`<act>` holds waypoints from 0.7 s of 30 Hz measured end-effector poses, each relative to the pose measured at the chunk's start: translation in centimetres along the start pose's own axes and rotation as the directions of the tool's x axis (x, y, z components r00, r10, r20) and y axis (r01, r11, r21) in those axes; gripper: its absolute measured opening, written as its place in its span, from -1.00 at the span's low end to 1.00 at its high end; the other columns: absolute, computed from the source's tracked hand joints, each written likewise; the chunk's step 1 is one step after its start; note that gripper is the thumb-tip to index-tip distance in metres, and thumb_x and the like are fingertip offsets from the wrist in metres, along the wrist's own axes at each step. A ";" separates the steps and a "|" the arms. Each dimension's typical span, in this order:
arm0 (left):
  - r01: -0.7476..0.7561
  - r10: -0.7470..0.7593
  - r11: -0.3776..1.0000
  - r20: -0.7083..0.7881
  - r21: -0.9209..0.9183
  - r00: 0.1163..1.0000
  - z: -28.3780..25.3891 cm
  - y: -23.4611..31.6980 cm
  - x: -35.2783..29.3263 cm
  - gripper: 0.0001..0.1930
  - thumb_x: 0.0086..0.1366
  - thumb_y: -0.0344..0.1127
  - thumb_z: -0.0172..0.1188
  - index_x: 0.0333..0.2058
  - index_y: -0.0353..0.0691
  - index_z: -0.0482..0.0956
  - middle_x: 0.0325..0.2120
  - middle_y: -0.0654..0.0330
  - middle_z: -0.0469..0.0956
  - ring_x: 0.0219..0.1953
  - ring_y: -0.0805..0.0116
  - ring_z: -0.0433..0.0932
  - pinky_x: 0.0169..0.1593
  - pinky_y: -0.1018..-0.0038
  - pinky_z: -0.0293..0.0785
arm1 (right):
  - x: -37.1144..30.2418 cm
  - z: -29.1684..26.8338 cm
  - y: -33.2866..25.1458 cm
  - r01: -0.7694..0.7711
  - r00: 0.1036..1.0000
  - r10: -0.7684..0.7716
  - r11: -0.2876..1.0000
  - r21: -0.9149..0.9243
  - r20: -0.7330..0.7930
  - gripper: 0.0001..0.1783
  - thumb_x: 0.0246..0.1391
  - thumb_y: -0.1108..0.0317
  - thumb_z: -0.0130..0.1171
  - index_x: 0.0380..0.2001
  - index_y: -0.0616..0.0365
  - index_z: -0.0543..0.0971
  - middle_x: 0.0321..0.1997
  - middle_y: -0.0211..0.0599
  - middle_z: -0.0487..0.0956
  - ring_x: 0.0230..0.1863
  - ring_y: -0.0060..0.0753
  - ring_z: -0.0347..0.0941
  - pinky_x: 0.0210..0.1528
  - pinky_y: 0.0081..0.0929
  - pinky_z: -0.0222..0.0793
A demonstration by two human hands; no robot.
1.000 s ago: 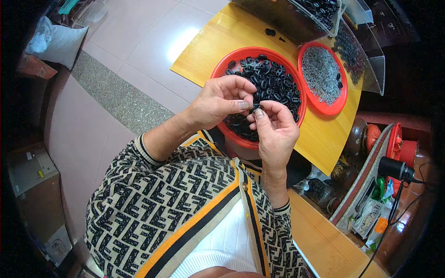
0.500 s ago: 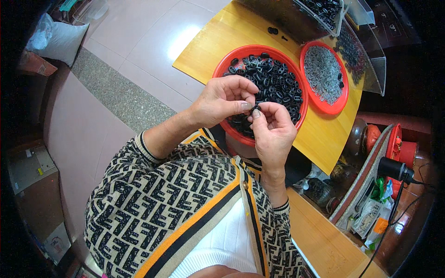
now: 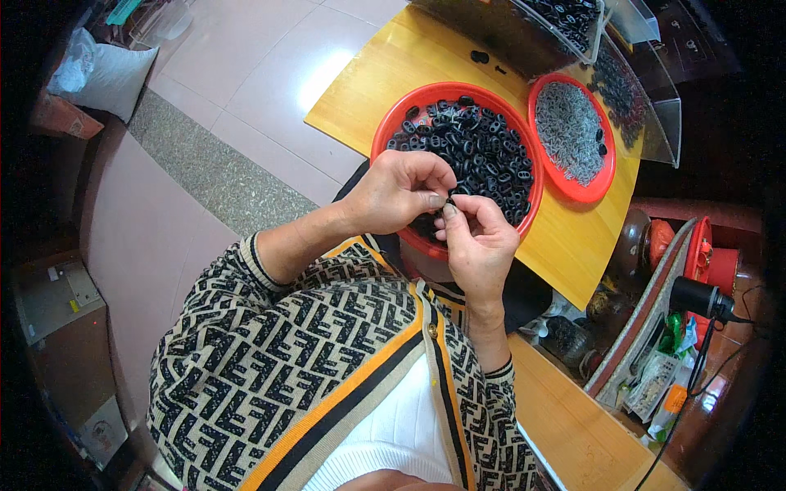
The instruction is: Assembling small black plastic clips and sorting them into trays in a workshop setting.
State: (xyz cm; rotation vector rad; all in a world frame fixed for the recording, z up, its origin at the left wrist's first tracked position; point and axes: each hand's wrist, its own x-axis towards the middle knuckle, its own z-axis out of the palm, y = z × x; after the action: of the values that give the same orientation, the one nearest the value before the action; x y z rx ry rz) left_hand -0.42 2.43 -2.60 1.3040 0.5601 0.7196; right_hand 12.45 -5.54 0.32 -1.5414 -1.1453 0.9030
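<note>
Over a red basin (image 3: pixel 540 164) my left hand (image 3: pixel 395 195) and my right hand (image 3: pixel 481 245) meet, thumb and forefinger of each pinched together. Between the fingertips is a small black plastic piece (image 3: pixel 449 200), mostly hidden by the fingers. The basin is heaped with small oval black plastic pieces (image 3: pixel 495 155) that show two openings each. To its right a smaller red tray (image 3: pixel 585 195) holds many thin silvery metal pieces (image 3: pixel 567 131), with a few black bits at its right side.
The basin and tray rest on a yellow wooden board (image 3: pixel 352 102). Clear plastic bins (image 3: pixel 573 33) with black parts stand along its far right. Loose black pieces (image 3: pixel 480 56) lie near them. A black cylindrical device (image 3: pixel 696 298) with a cable is at right. A white sack (image 3: pixel 115 78) sits far left.
Both hands have come slightly nearer to me, and their fingertips are closer together around the small black piece. The basin has shifted slightly left.
</note>
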 end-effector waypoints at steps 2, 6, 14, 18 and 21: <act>0.010 -0.009 0.997 -0.012 0.073 1.000 0.3 0.1 0.0 -0.79 0.01 -0.63 0.11 -0.32 -0.37 0.41 -0.47 0.25 0.47 -0.39 0.60 0.44 -0.31 0.66 0.41 | 0.0 -0.1 0.2 -0.023 1.000 0.023 1.000 0.019 0.003 -0.92 -0.04 0.59 0.05 -0.40 0.31 0.46 -0.49 -0.39 0.48 -0.50 -0.68 0.42 -0.48 -0.75 0.40; 0.065 -0.064 0.995 -0.011 0.074 0.998 0.7 0.4 0.1 -0.79 0.02 -0.59 0.12 -0.30 -0.36 0.43 -0.47 0.27 0.46 -0.39 0.60 0.42 -0.30 0.67 0.38 | 0.0 -0.2 0.3 -0.123 0.992 0.124 0.973 0.194 0.006 -0.90 -0.05 0.60 0.03 -0.38 0.31 0.43 -0.48 -0.38 0.47 -0.50 -0.64 0.43 -0.48 -0.72 0.41; -0.390 0.498 0.641 0.028 0.661 0.867 -1.4 1.2 4.9 -0.77 -0.12 -0.44 0.22 -0.40 -0.32 0.49 -0.51 0.04 0.43 -0.38 0.11 0.41 -0.27 0.33 0.35 | 0.1 -2.1 0.1 -0.116 0.988 0.142 0.943 0.312 -0.064 -0.89 -0.03 0.59 0.02 -0.36 0.31 0.41 -0.48 -0.35 0.46 -0.53 -0.63 0.43 -0.51 -0.73 0.39; -0.326 0.393 0.454 0.142 0.829 0.908 -1.5 0.1 7.0 -0.77 -0.13 -0.41 0.23 -0.41 -0.30 0.51 -0.50 0.09 0.38 -0.36 0.15 0.36 -0.26 0.34 0.29 | -0.4 -2.0 0.2 -0.111 0.990 0.133 0.934 0.339 -0.043 -0.89 -0.03 0.60 0.02 -0.36 0.31 0.41 -0.49 -0.35 0.46 -0.53 -0.62 0.43 -0.52 -0.74 0.38; -0.309 0.359 0.428 0.154 0.849 0.920 -1.4 -0.3 7.2 -0.79 -0.14 -0.40 0.23 -0.44 -0.30 0.52 -0.51 0.10 0.38 -0.38 0.16 0.35 -0.29 0.35 0.28 | -0.6 -1.8 0.6 -0.143 0.986 0.163 0.929 0.340 -0.029 -0.88 -0.03 0.59 0.01 -0.35 0.30 0.41 -0.49 -0.35 0.46 -0.53 -0.63 0.43 -0.52 -0.74 0.38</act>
State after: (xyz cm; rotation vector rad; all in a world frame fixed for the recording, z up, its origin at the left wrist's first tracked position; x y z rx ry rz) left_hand 3.37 8.65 -2.97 2.4313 0.7553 0.8284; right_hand 14.09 -6.62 0.23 -1.3751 -0.7877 1.0912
